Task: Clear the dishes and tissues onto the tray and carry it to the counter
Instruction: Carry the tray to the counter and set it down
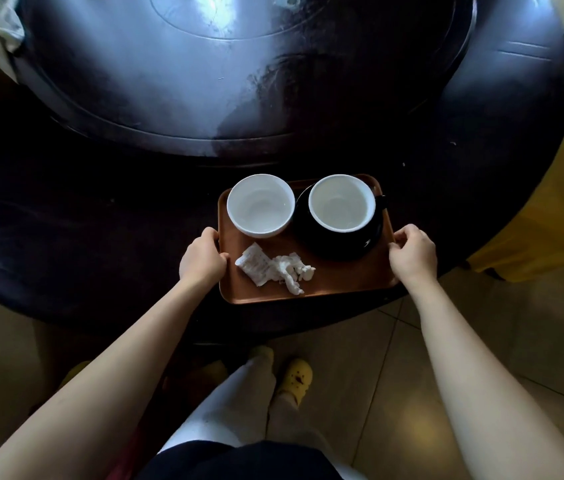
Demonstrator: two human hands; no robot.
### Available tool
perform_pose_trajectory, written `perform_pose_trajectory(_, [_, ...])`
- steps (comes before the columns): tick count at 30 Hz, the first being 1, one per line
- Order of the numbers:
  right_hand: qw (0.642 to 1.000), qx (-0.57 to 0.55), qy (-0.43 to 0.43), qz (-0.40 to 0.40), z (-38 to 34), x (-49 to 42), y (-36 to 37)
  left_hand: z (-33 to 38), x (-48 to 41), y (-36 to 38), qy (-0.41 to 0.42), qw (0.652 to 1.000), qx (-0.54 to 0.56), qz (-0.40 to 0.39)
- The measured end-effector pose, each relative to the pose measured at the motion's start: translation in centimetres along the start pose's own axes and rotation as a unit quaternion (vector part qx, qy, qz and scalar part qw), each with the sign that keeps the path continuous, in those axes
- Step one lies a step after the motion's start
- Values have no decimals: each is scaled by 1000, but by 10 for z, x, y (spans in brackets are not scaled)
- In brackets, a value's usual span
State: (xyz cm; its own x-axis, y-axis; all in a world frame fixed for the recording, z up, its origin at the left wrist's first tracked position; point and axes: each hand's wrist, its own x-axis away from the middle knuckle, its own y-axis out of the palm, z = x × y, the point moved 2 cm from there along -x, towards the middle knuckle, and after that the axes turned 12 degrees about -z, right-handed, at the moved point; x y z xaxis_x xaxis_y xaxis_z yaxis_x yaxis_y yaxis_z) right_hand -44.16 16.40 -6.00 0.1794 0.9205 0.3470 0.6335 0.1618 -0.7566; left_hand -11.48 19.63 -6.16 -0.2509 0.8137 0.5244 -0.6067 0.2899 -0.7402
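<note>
A brown tray (339,278) rests near the front edge of a dark round table (100,237). On it stand a white bowl (260,205) at the back left and a black cup with a white inside (341,202) on a black saucer (336,247) at the back right. Crumpled white tissues (273,268) lie at the tray's front. My left hand (202,259) grips the tray's left rim. My right hand (412,252) grips its right rim.
A large raised turntable (204,64) fills the table's middle. A yellow chair (550,216) stands at the right, close to the table edge. Tiled floor (481,323) lies below, with my legs and yellow slippers (296,375) under the tray. Pale objects sit at the far left.
</note>
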Motion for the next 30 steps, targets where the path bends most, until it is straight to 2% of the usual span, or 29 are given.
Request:
perform_pose_trajectory(19, [994, -44, 84, 58, 21, 85, 35, -6, -21, -18, 86, 992, -83, -36])
perform_pose_trajectory(26, [982, -140, 108, 69, 24, 123, 60, -8, -27, -23, 130, 987, -82, -45])
perform_pose_trajectory(30, [961, -226, 155, 38, 28, 121, 66, -6, -32, -23, 139, 985, -89, -43])
